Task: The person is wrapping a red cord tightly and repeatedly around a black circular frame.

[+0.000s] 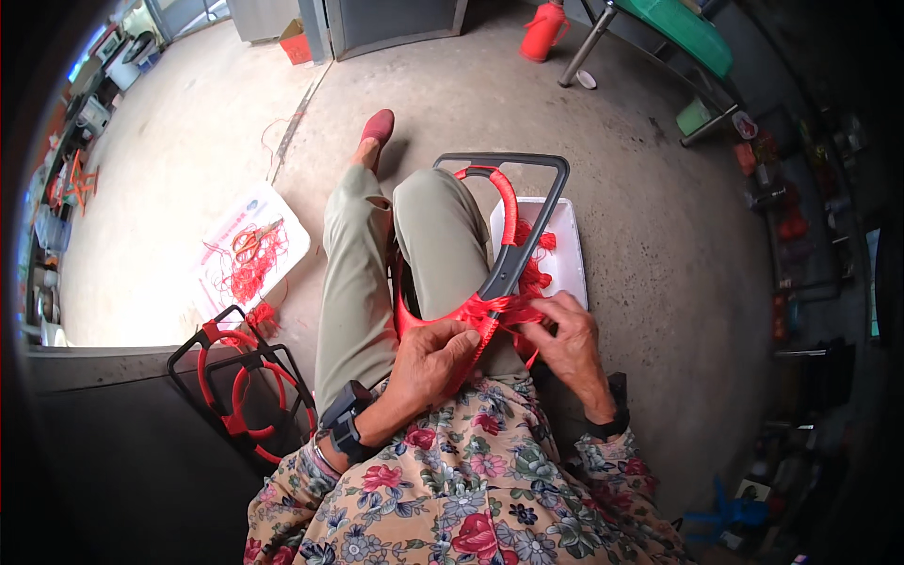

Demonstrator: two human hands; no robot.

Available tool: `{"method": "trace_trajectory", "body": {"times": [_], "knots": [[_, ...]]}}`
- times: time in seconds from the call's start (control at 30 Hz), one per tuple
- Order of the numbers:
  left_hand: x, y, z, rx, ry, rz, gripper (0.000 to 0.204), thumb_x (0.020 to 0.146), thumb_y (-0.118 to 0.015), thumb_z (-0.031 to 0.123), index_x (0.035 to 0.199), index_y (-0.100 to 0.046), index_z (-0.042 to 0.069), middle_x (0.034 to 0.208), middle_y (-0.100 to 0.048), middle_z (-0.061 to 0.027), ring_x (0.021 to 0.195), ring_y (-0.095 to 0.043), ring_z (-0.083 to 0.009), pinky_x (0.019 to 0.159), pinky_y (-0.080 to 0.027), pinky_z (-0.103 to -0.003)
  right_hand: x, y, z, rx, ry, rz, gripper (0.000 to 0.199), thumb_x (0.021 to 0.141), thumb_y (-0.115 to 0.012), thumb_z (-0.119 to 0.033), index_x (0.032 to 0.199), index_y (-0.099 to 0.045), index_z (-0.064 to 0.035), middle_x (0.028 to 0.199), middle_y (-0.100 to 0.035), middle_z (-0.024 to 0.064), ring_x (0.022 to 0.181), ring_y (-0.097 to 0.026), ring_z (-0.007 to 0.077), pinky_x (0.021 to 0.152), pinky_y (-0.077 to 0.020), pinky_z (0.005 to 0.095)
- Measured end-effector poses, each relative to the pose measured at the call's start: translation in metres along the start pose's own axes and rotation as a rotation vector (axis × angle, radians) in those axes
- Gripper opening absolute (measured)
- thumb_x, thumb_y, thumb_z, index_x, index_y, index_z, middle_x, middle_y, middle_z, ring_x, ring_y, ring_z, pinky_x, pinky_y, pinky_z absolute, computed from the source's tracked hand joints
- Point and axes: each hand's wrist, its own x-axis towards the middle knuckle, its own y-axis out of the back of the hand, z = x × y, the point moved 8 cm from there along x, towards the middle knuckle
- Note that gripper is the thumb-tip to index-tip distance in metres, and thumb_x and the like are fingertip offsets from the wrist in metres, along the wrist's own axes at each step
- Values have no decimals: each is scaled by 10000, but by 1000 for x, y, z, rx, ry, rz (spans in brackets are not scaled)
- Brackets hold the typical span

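Note:
A dark grey frame (pixel 556 193) with a red-wrapped ring (pixel 507 193) leans across my lap, its far end beyond my right knee. Red ribbon (pixel 490 309) is bunched round the frame's near part. My left hand (pixel 436 363) is closed in a pinch on the red ribbon, just left of the frame bar. On the bar's other side, the bent fingers of my right hand (pixel 568 347) grip loose red strands (pixel 518 315). The fingertips of that hand are partly hidden among the strands.
By my right knee stands a white box (pixel 568 268) with red strands inside. A white tray (pixel 294 226) at left holds tangled red string and orange-handled scissors (pixel 250 247). More red-and-black frames (pixel 240 377) lean at my left. A red jug (pixel 543 33) stands far ahead.

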Motion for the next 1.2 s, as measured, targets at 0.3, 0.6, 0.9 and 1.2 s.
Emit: {"method": "trace_trajectory", "body": {"times": [0.3, 0.6, 0.9, 1.2], "knots": [[25, -24, -20, -567, 275, -307, 187, 961, -518, 128, 1071, -555, -18, 762, -644, -120, 572, -635, -191, 461, -498, -256, -3, 93, 38, 1145, -192, 340, 427, 937, -563, -197, 1319, -483, -24, 1181, -610, 82, 1128, -540, 188, 1023, -377, 358], [26, -26, -17, -694, 265, -267, 227, 951, -515, 105, 1148, -533, -7, 768, -647, -132, 494, -576, -164, 393, -414, -246, -34, 189, -34, 2057, 91, 41, 188, 1015, -360, -222, 1066, -381, -42, 625, -355, -21, 365, -270, 61, 300, -161, 236], [26, -28, -18, -743, 271, -238, 185, 933, -542, 89, 1102, -526, 16, 759, -637, -149, 473, -550, -185, 397, -417, -258, -154, 297, 204, 1269, -5, 734, 133, 915, -541, -141, 1002, -535, -40, 635, -372, -8, 479, -321, 78, 429, -268, 224], [25, -26, -26, -752, 272, -225, 137, 940, -531, 70, 1061, -553, 10, 744, -644, -132, 472, -561, -181, 370, -399, -250, -33, -10, 64, 1427, -686, 72, 445, 976, -449, -371, 1235, -502, -13, 846, -636, 72, 547, -534, 101, 425, -415, 214]]}}
